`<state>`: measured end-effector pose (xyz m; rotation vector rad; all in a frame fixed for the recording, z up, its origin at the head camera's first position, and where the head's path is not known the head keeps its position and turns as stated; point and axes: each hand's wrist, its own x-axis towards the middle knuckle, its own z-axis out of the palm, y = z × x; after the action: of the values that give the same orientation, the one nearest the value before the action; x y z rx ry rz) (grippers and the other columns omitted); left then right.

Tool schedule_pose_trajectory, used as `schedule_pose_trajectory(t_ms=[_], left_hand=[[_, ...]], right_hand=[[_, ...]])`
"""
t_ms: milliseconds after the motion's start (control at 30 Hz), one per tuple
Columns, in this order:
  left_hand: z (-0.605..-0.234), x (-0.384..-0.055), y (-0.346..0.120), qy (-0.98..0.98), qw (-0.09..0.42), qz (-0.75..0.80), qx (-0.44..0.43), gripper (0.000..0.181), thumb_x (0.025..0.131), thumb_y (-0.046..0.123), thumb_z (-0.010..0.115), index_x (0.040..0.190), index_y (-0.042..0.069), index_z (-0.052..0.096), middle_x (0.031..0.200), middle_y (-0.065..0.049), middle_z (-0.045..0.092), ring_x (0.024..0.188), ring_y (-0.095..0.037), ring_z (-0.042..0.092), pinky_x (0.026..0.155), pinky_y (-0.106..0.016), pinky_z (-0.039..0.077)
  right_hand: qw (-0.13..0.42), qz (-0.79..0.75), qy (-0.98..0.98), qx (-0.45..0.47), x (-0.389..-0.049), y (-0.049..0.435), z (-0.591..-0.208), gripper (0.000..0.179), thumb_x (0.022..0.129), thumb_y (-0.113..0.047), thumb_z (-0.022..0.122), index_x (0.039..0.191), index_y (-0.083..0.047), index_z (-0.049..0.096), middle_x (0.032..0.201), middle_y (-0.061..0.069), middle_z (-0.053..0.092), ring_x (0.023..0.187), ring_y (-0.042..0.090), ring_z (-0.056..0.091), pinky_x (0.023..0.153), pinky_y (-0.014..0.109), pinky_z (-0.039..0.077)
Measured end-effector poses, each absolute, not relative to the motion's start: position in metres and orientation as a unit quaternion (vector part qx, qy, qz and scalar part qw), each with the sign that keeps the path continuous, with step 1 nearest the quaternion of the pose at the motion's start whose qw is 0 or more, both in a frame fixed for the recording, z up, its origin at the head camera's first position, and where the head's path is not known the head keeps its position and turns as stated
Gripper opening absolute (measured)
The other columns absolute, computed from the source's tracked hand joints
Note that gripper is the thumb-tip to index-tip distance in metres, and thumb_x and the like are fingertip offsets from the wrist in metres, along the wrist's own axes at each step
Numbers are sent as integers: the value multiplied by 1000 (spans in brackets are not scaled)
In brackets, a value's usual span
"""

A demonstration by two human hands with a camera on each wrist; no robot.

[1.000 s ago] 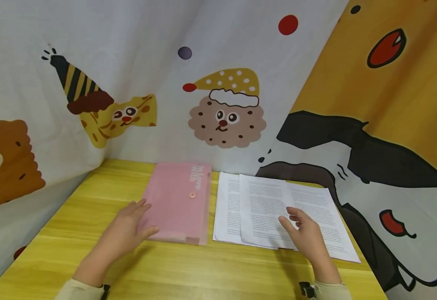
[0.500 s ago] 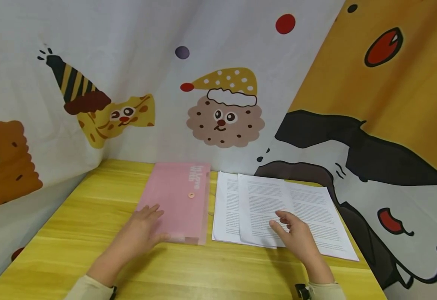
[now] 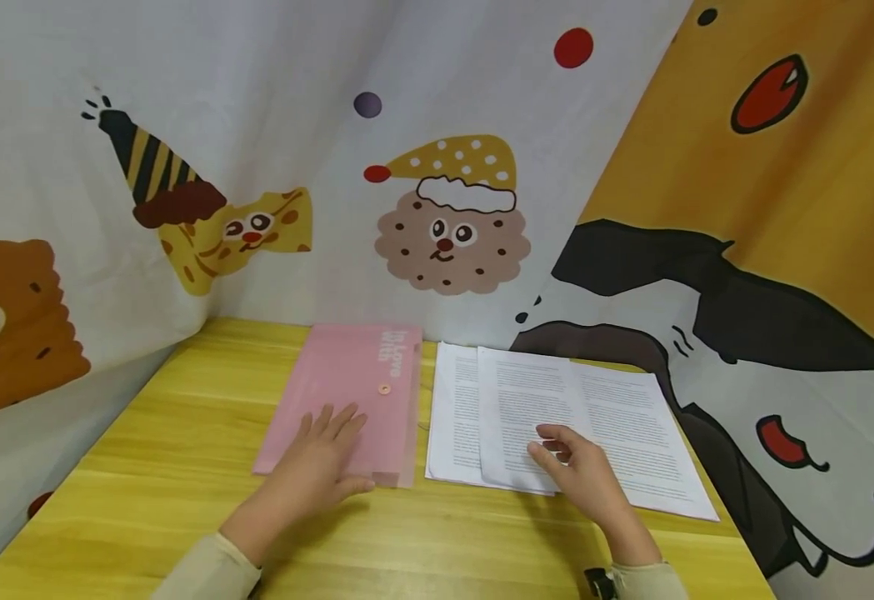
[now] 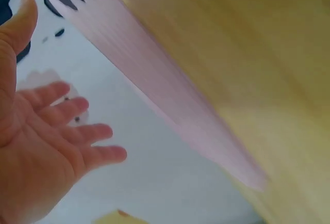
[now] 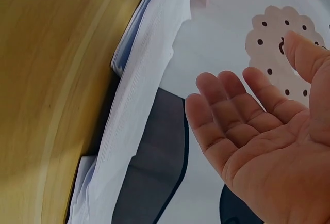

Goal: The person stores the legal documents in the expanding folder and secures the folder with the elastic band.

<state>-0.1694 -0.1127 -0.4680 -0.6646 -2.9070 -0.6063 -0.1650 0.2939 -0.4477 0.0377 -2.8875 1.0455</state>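
Note:
A pink translucent document folder (image 3: 347, 375) with white lettering and a small round button lies flat on the table. Over its lower part my left hand (image 3: 317, 467) is spread, palm down; the left wrist view shows a gap between palm and folder (image 4: 154, 74). To the right lie overlapping stacks of printed paper (image 3: 526, 408), partly covered in the head view by my right hand (image 3: 582, 475). That hand hovers above the lower edge of the sheets, fingers loosely bent and holding nothing, as the right wrist view also shows beside the paper edges (image 5: 139, 64).
The yellow wood-grain table (image 3: 407, 550) carries the folder and papers near its back edge. Behind it hangs a white curtain (image 3: 279, 75) with cartoon prints, which also runs down along the table's right side.
My left hand has moved right, from the folder's left edge to over its lower middle, with fingers more spread. My right hand has shifted slightly left above the papers.

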Motion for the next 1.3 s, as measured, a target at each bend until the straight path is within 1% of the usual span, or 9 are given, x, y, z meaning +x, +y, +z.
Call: schedule_pose_trajectory(t_ms=[167, 267, 333, 467, 533, 633, 867, 1100, 1300], left_hand=[[-458, -186, -79, -963, 35, -206, -168, 108, 89, 63, 77, 167, 3, 33, 173, -24, 31, 156, -61, 24, 120, -83, 19], [-451, -198, -60, -969, 31, -207, -135, 110, 89, 66, 75, 169, 8, 28, 175, -25, 26, 157, -62, 18, 118, -87, 15], [-448, -206, -49, -973, 17, -197, -116, 112, 89, 70, 73, 172, 14, 22, 178, -23, 20, 159, -61, 12, 117, -88, 12], [-449, -220, -32, -984, -14, -155, -89, 113, 90, 73, 69, 174, 25, 13, 180, -18, 11, 161, -59, 7, 116, -89, 13], [-451, -226, -27, -986, -28, -141, -80, 112, 91, 72, 69, 174, 26, 10, 181, -18, 9, 162, -58, 7, 116, -89, 14], [-453, -234, -21, -987, -50, -135, -65, 111, 92, 68, 70, 174, 27, 9, 181, -18, 9, 162, -58, 6, 115, -90, 14], [-457, -247, -12, -987, -94, -125, -35, 103, 94, 60, 71, 174, 29, 14, 181, -17, 12, 163, -56, 5, 119, -87, 14], [-461, -251, -6, -988, -96, -114, -32, 99, 95, 59, 71, 173, 31, 17, 180, -15, 15, 163, -53, 9, 120, -84, 17], [-462, -251, -3, -988, -105, -111, -21, 98, 97, 58, 71, 173, 31, 17, 181, -15, 14, 163, -54, 9, 120, -84, 17]], right_hand=[[21, 350, -937, 12, -167, 287, -449, 49, 100, -44, 73, 137, -11, 71, 127, 10, 78, 109, 22, 72, 95, 42, 59], [15, 353, -935, 22, -168, 282, -451, 48, 101, -43, 73, 137, -12, 71, 130, 12, 77, 110, 22, 72, 97, 44, 59], [15, 355, -934, 33, -169, 279, -452, 46, 101, -40, 73, 137, -12, 71, 131, 12, 76, 112, 22, 72, 98, 46, 59], [18, 355, -934, 48, -168, 276, -451, 42, 101, -34, 74, 135, -10, 72, 130, 11, 77, 112, 21, 72, 100, 48, 58], [16, 353, -934, 49, -167, 275, -451, 41, 101, -33, 74, 134, -9, 72, 130, 10, 77, 112, 20, 72, 99, 47, 58], [13, 352, -935, 47, -165, 275, -450, 40, 101, -32, 74, 133, -9, 73, 128, 9, 77, 111, 18, 71, 99, 46, 58], [14, 348, -936, 54, -165, 277, -452, 40, 102, -34, 74, 132, -9, 73, 128, 8, 77, 111, 17, 71, 98, 43, 59], [4, 345, -937, 60, -168, 276, -453, 41, 102, -34, 73, 133, -8, 72, 127, 9, 77, 110, 16, 70, 98, 45, 58], [-11, 344, -937, 62, -170, 269, -457, 40, 101, -33, 74, 133, -8, 72, 125, 8, 77, 109, 16, 70, 98, 46, 58]])
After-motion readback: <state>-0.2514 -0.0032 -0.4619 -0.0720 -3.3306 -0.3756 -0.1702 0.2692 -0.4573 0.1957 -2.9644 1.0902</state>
